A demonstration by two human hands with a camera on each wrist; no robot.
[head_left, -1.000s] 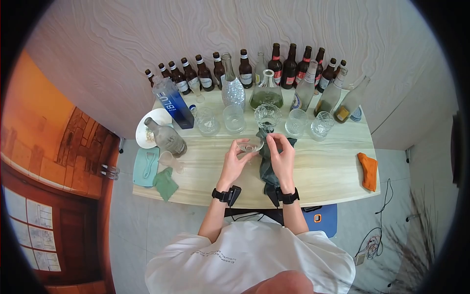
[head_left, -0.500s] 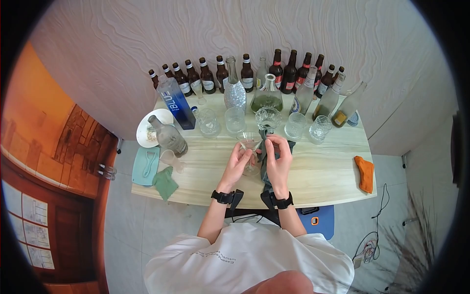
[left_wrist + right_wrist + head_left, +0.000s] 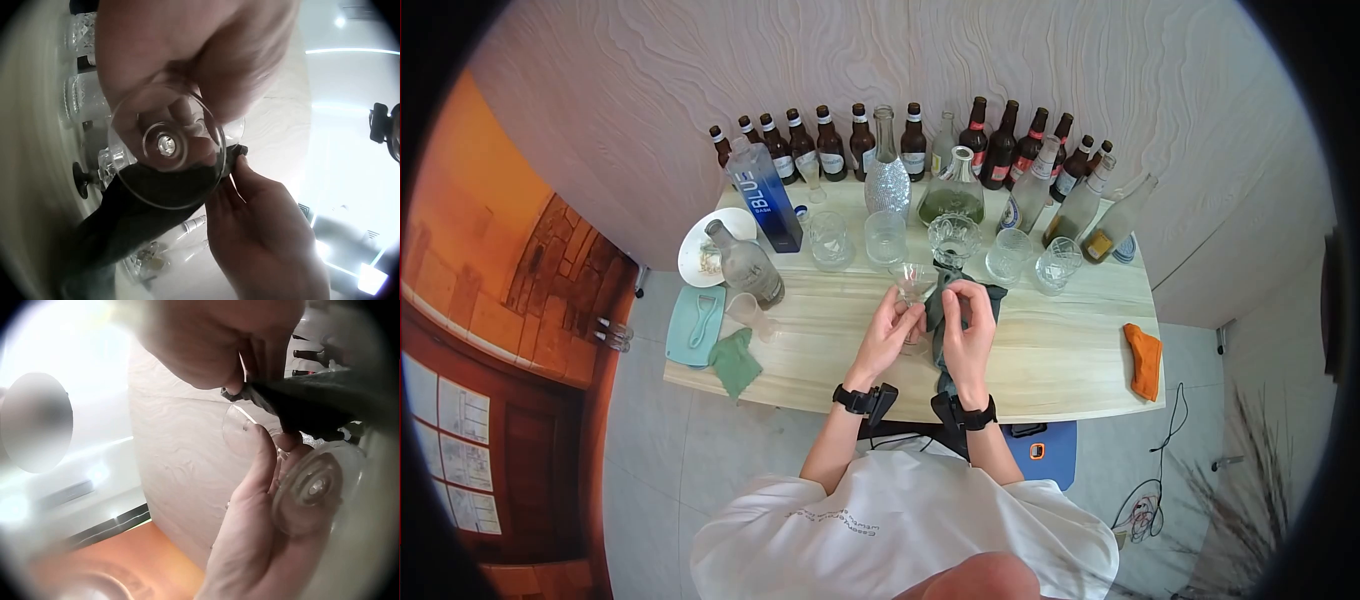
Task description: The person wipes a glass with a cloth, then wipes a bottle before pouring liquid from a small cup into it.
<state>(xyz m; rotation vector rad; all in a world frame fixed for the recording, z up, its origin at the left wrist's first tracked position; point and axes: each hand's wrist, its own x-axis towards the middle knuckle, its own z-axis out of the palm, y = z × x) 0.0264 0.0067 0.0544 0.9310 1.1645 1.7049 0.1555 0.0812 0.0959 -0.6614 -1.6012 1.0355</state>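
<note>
Dark cloth point(image 3: 119, 209) hangs from the right hand point(image 3: 968, 327), which pinches its edge; just beside it, the left hand point(image 3: 887, 336) grasps a clear stemmed glass point(image 3: 914, 282) round the stem, raised over the desk point(image 3: 1060, 350).

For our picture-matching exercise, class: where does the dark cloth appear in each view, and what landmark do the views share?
Head: dark cloth near the centre, at the right hand.
Left wrist: dark cloth from lower left to centre.
Right wrist: dark cloth at upper right.
Shared landmark: the clear stemmed glass held by the left hand.
</note>
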